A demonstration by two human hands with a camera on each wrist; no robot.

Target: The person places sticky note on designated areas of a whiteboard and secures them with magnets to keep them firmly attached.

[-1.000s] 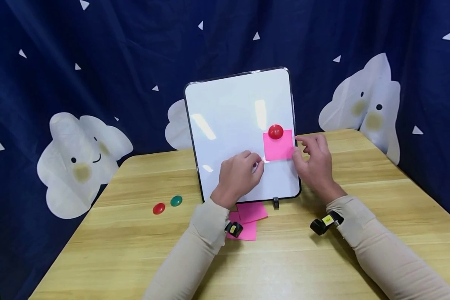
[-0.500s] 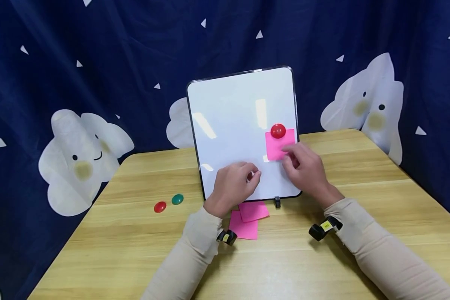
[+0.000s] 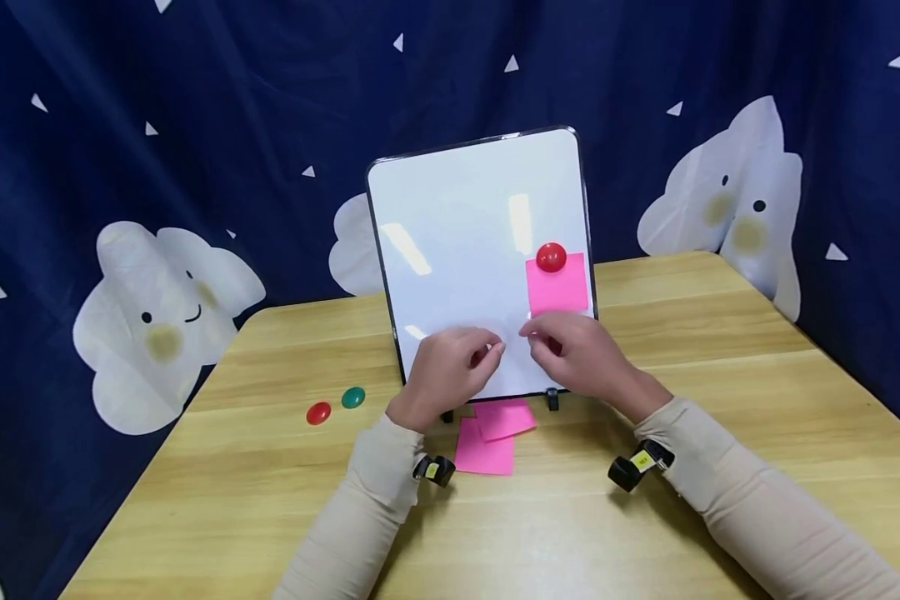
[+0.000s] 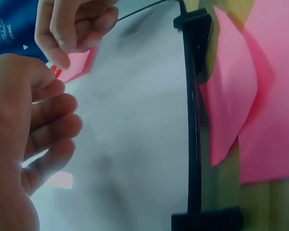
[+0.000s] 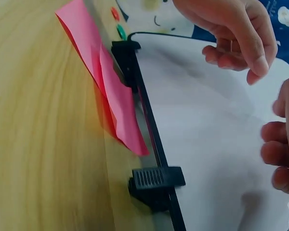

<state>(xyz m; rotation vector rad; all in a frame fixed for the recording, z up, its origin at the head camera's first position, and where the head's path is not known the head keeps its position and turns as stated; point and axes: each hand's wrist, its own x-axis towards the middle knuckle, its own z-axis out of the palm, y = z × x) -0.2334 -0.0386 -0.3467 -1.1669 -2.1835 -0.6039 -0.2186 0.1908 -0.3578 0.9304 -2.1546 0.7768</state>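
Observation:
A white board (image 3: 457, 242) stands upright on the wooden table (image 3: 720, 400). A red magnet (image 3: 551, 257) pins a pink note (image 3: 558, 290) to its right side. My left hand (image 3: 450, 367) hovers before the board's lower middle with loosely curled fingers; the left wrist view shows the left hand (image 4: 24, 144) holding nothing. My right hand (image 3: 573, 350) is close beside it, just below the pinned note, fingers (image 5: 279, 154) also loosely bent and holding nothing. The fingertips of the two hands nearly meet in front of the board (image 4: 135, 144).
Loose pink notes (image 3: 495, 433) lie on the table under the board's lower edge, by its black foot (image 3: 552, 400). A red magnet (image 3: 318, 413) and a green magnet (image 3: 353, 397) sit on the table to the left. A dark curtain (image 3: 195, 125) hangs behind.
My right hand left the board's right edge and came down and left to the lower middle. My left hand drew back and down a little.

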